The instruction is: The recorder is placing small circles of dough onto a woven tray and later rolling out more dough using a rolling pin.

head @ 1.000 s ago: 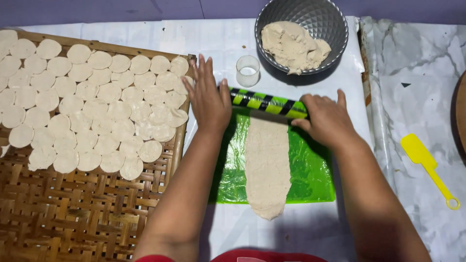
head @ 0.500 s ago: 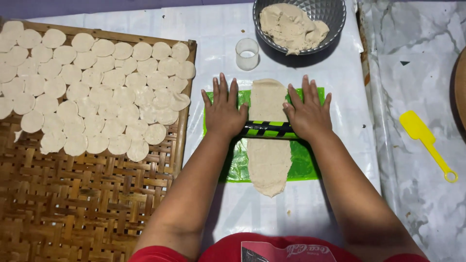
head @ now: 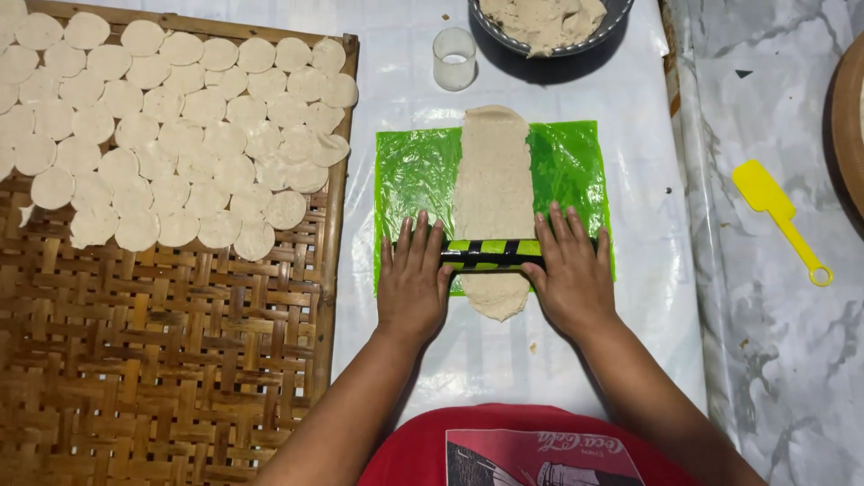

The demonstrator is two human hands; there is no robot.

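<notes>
Woven tray point(head: 162, 360) on the left is half covered in dough rounds point(head: 180, 126), same as before; left hand point(head: 412, 283) lies flat on the roller point(head: 490, 255), fingers straight and slightly spread; the roller has come down the dough strip point(head: 493, 189) toward its near end, on the green sheet point(head: 414, 171); right hand point(head: 571, 270) flat on it too; yellow spatula point(head: 778, 216) far right.

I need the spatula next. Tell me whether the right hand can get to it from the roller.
Probably yes. The right hand lies flat on the roller, holding nothing else, and the yellow spatula lies off to its right on the marbled sheet, with nothing between them.
</notes>
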